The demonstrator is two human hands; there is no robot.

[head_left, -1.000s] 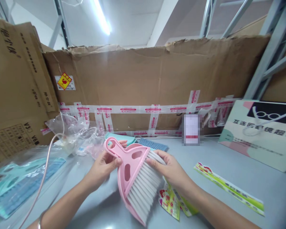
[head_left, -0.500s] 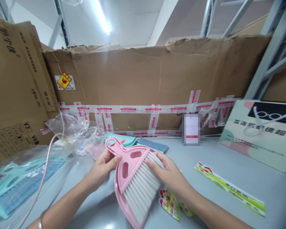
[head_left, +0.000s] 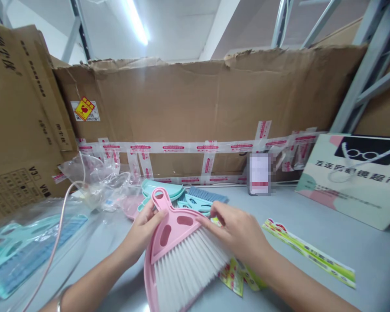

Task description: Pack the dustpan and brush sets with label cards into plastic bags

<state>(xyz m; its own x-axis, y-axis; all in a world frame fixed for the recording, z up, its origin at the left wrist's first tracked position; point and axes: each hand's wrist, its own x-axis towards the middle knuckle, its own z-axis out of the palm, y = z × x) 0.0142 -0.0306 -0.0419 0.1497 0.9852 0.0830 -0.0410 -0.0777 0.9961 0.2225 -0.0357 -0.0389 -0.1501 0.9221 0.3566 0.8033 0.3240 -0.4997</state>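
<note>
A pink hand brush (head_left: 175,225) with white bristles lies over a pink dustpan (head_left: 148,277), held up in front of me, handle end away. My left hand (head_left: 147,225) is closed around both near the neck, thumb on top of the brush. At the right corner of the brush, my right hand (head_left: 235,225) has its fingers bent and closed on the edge where the bristles begin. Its fingertips are partly hidden. Just behind are a turquoise dustpan (head_left: 164,189) and a turquoise brush (head_left: 198,203) with blue bristles.
At left, a bagged turquoise brush set (head_left: 35,251) lies beside a pale cable (head_left: 60,234). Crumpled clear plastic (head_left: 100,182) sits behind it. Printed card strips (head_left: 308,251) lie at right, near a paper bag (head_left: 351,182). A big carton (head_left: 169,104) stands at the back.
The brush has turned slightly, and its bristles are now more fanned out over the dustpan. My right hand has shifted from the bristles' side to the brush's upper right corner.
</note>
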